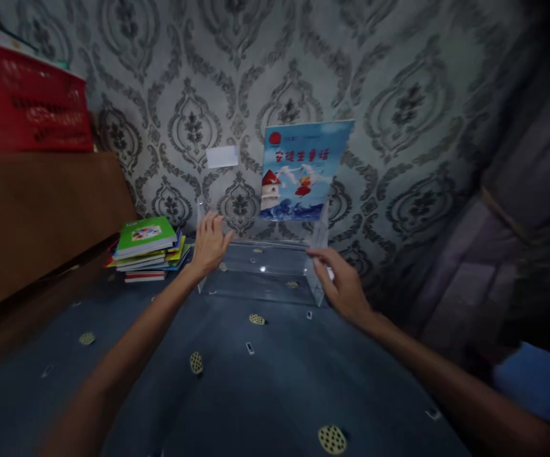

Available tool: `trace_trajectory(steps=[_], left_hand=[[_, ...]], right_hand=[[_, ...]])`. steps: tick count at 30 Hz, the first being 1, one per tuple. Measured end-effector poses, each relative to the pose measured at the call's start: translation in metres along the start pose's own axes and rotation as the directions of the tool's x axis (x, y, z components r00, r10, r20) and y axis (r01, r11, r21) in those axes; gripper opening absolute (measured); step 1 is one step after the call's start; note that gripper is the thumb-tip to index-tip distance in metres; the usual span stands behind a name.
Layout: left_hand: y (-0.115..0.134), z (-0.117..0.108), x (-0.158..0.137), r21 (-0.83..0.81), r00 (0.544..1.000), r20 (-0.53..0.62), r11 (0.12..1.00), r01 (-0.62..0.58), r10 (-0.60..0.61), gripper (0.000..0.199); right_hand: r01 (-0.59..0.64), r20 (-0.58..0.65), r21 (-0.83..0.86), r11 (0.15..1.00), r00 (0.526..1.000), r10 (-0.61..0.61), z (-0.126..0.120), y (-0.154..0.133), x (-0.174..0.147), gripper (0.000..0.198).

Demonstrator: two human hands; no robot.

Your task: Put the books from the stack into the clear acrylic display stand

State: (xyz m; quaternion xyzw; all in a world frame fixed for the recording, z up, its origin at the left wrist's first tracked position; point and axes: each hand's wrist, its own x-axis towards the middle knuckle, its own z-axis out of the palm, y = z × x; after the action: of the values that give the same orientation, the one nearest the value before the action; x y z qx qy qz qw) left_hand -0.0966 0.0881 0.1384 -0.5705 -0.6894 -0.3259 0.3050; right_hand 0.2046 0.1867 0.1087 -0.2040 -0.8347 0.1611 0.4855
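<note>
A clear plastic book rack (261, 287) stands on the dark patterned cloth, close to the wall. One blue picture book (298, 174) with red lettering is upright on its upper tier, toward the right side. My left hand (209, 244) lies against the rack's left side panel with its fingers stretched out. At the opposite panel, my right hand (342, 282) has its thumb and index finger about the edge, curled as in a light grip. The exact contact there is hard to see through the transparent plastic.
Left of the rack is a stack of books with a green book (146, 235) on top. A red container (27, 101) sits on a brown box (41, 222) at the far left. A white rectangle (222, 157) is on the wallpaper. A curtain (517, 190) hangs at right.
</note>
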Motion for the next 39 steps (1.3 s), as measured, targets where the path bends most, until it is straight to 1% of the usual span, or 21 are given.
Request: trace_trajectory(steps=[2, 3, 6, 8, 10, 13, 18, 21, 24, 29, 36, 39], left_hand=[[-0.025, -0.009, -0.022, 0.062, 0.998, 0.015, 0.997, 0.056, -0.057, 0.044], [-0.037, -0.014, -0.029, 0.093, 0.995, 0.018, 0.991, 0.097, -0.099, 0.044], [-0.072, -0.030, -0.044, 0.225, 0.970, 0.032, 0.948, 0.227, -0.240, 0.049], [-0.091, -0.040, -0.048, 0.344, 0.951, 0.063, 0.901, 0.263, -0.301, 0.056], [-0.107, -0.049, -0.051, 0.454, 0.937, 0.098, 0.852, 0.259, -0.336, 0.066], [-0.122, -0.061, -0.051, 0.545, 0.914, 0.157, 0.805, 0.236, -0.374, 0.079], [-0.126, -0.070, -0.045, 0.557, 0.868, 0.239, 0.794, 0.244, -0.435, 0.088], [-0.124, -0.074, -0.044, 0.556, 0.859, 0.259, 0.795, 0.240, -0.441, 0.089], [-0.122, -0.077, -0.047, 0.559, 0.863, 0.261, 0.797, 0.231, -0.433, 0.084], [-0.122, -0.081, -0.058, 0.595, 0.874, 0.253, 0.779, 0.197, -0.415, 0.070], [-0.127, -0.088, -0.073, 0.659, 0.910, 0.271, 0.750, 0.063, -0.314, 0.043], [-0.127, -0.093, -0.079, 0.666, 0.918, 0.288, 0.746, 0.013, -0.273, 0.041]], right_hand=[[-0.011, 0.156, 0.066, 0.998, 0.988, 0.000, 0.015, -0.009, -0.036, 0.027], [-0.030, 0.212, 0.092, 0.995, 0.977, 0.010, 0.023, -0.012, -0.051, 0.026], [-0.083, 0.353, 0.140, 0.987, 0.935, 0.029, 0.044, -0.020, -0.081, 0.026], [-0.108, 0.400, 0.169, 0.980, 0.916, 0.032, 0.054, -0.025, -0.091, 0.027], [-0.124, 0.417, 0.196, 0.973, 0.909, 0.031, 0.061, -0.028, -0.098, 0.028], [-0.135, 0.426, 0.225, 0.965, 0.904, 0.028, 0.067, -0.030, -0.104, 0.029], [-0.201, 0.404, 0.226, 0.953, 0.910, 0.096, 0.069, -0.019, -0.108, 0.028], [-0.210, 0.410, 0.221, 0.952, 0.906, 0.105, 0.070, -0.015, -0.108, 0.028], [-0.186, 0.427, 0.210, 0.960, 0.901, 0.081, 0.070, -0.016, -0.109, 0.027], [-0.168, 0.476, 0.188, 0.968, 0.878, 0.060, 0.068, -0.018, -0.111, 0.030], [-0.152, 0.506, 0.166, 0.974, 0.861, 0.048, 0.067, -0.015, -0.112, 0.032], [-0.136, 0.505, 0.180, 0.974, 0.862, 0.027, 0.066, -0.017, -0.112, 0.032]])
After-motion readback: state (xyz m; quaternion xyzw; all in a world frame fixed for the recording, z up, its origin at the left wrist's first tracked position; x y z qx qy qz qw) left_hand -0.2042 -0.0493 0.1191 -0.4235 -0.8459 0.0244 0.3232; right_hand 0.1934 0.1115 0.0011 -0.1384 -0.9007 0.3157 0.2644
